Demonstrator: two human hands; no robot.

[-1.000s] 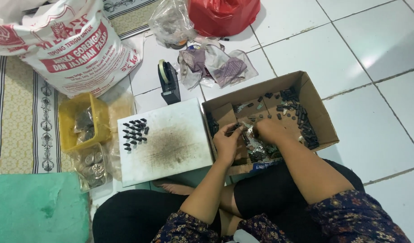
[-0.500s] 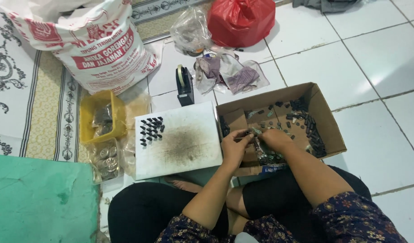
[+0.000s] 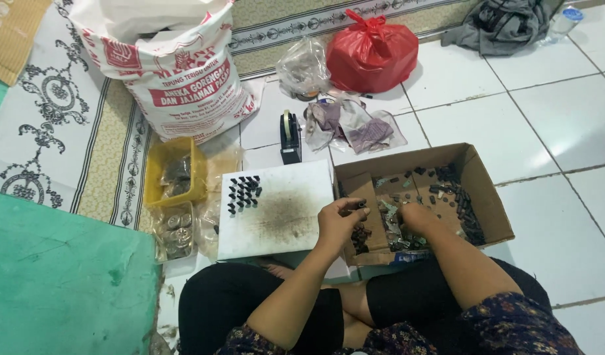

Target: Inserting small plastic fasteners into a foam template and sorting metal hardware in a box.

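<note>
Roughly twenty small black parts [image 3: 244,194] stand on my white board [image 3: 276,209]; many remain in the cardboard box [image 3: 488,200]. Left hand [image 3: 338,222] fingers pinch one part; right hand [image 3: 415,217] in box, fingers unclear.

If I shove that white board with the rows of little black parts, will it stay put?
The white board looks thin, flat and probably light, so it would likely slide easily. The small black parts stand upright in loose rows; a jolt would probably topple or scatter them. Its near edge seems to overhang, so it may tip.

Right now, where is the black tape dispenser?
In the head view, the black tape dispenser stands on the tiled floor just beyond the white board, left of the cardboard box.
</note>
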